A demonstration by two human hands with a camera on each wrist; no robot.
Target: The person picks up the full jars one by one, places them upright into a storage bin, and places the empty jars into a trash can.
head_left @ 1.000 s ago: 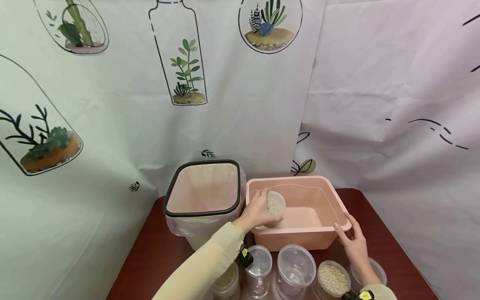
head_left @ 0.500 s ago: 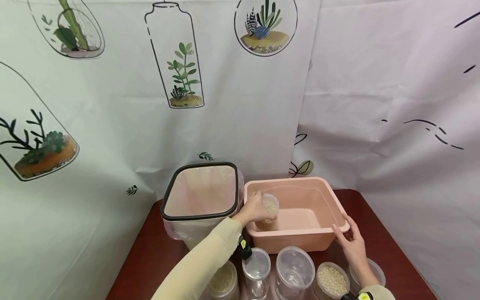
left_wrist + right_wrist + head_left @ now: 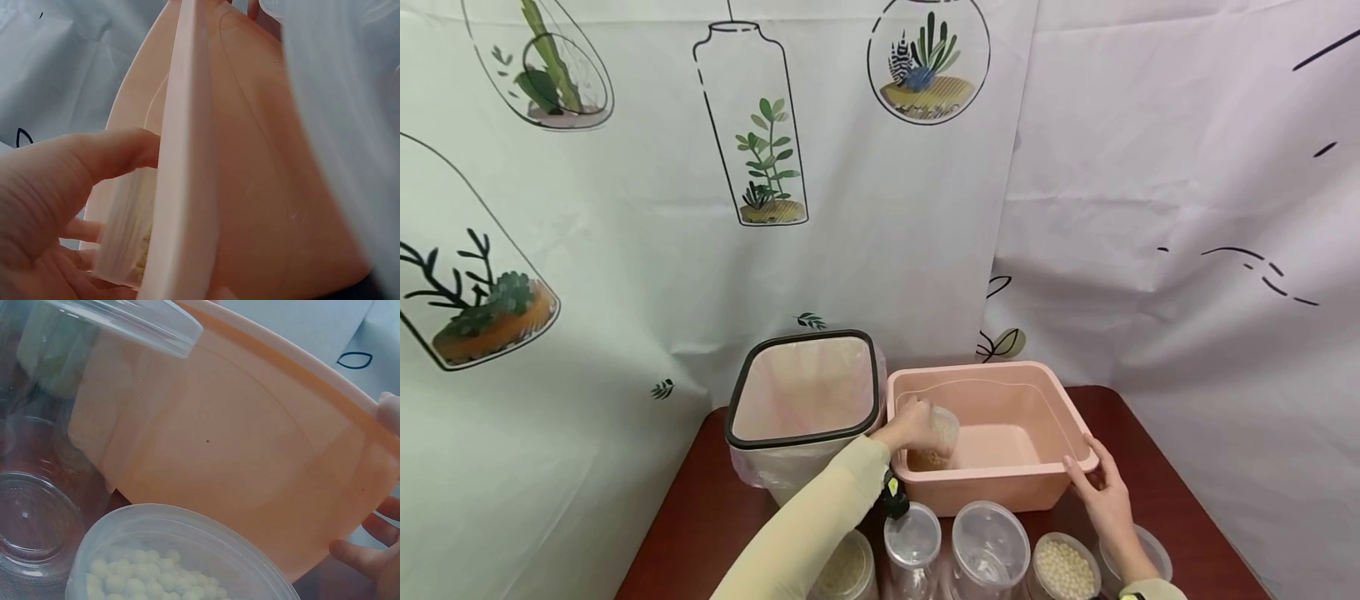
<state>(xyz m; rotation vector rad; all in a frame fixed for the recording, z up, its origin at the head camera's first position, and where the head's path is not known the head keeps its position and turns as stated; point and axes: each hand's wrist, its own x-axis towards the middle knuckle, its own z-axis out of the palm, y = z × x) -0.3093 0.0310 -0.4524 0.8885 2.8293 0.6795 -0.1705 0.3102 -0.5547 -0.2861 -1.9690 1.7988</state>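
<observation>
My left hand (image 3: 912, 425) reaches over the front-left rim of the pink basin (image 3: 1037, 480) and holds a clear plastic jar (image 3: 946, 429) inside it. In the left wrist view, the thumb and fingers wrap round this jar (image 3: 125, 219), and pale yellowish bits show through its wall. The basin's rim (image 3: 181, 150) hides part of it there. My right hand (image 3: 1105, 500) grips the basin's front-right corner, fingers over the rim and thumb on the front. In the right wrist view, the thumb (image 3: 353, 555) lies against the basin's outer wall (image 3: 237, 456).
A bin (image 3: 805, 438) with a black rim and a thin liner stands left of the basin. Along the front are a jar (image 3: 844, 571), two clear jars (image 3: 913, 537) and a jar of pale beads (image 3: 1064, 568). Another clear container (image 3: 1153, 550) sits partly behind my right forearm.
My left hand has lowered the jar slightly within the basin, and its mouth faces the head camera less. The right hand keeps its grip on the corner. The head view has shifted slightly.
</observation>
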